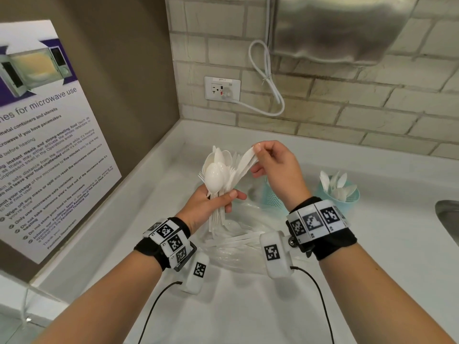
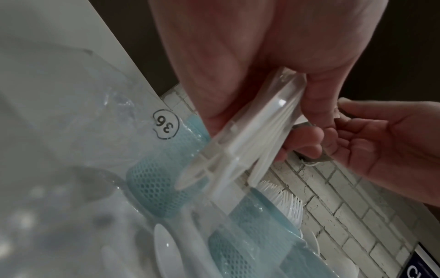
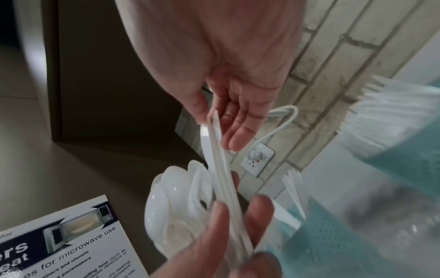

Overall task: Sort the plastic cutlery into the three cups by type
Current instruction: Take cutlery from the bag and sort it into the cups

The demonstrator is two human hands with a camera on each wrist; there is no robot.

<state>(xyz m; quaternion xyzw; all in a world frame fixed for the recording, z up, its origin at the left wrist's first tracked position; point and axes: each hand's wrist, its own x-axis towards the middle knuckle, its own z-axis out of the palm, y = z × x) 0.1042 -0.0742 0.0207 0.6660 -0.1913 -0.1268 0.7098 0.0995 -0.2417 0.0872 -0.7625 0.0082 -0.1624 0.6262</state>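
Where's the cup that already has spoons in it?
In the head view, the spoon cup stands on the counter at far right, beyond the right hand, near the sink edge.

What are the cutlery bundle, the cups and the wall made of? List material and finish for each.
Cutlery bundle: glossy white plastic, highlights on spoon bowls.
Cups: pale blue, likely plastic; mesh-like perforated walls, matte.
Wall: beige brick-pattern tile, apparently, with darker grout lines.
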